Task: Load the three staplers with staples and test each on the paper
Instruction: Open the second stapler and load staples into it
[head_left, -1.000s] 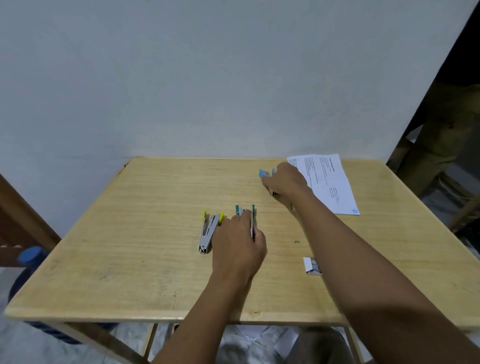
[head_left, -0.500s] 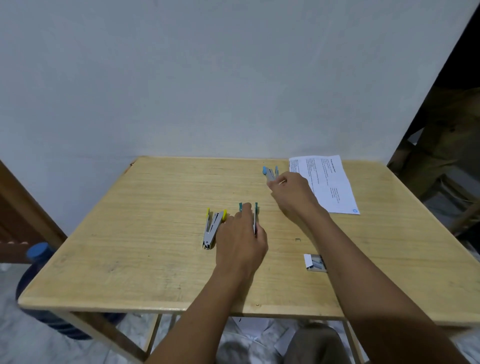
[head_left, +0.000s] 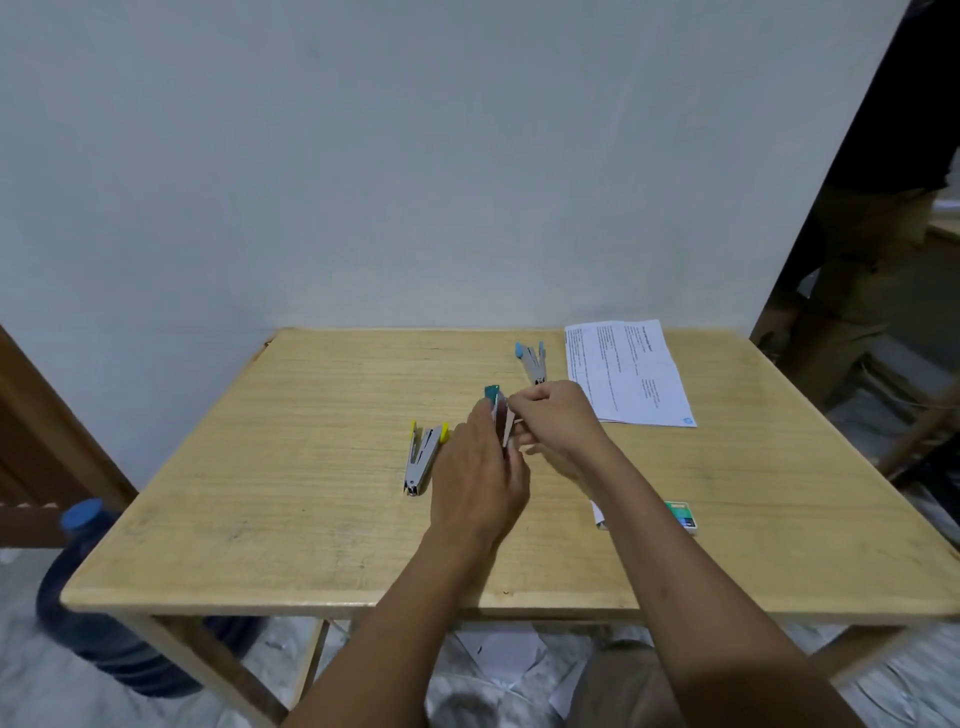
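Teal-capped metal stapler (head_left: 492, 393) at centre frame is held between both hands. The left hand (head_left: 480, 470) curls its fingers around the body to steady it, while the right hand (head_left: 558, 423) pinches the silver upper arm, apparently to swing it open for loading. Just left lies the yellow-tipped metal stapler (head_left: 423, 460). Higher up, toward the right, the blue-tipped metal stapler (head_left: 532, 361) rests beside the white printed paper sheet (head_left: 631, 376), both seemingly parked for their turn. The green-and-white staple box (head_left: 681, 516) waits at right on the pale wooden table (head_left: 311, 519), near the right arm.
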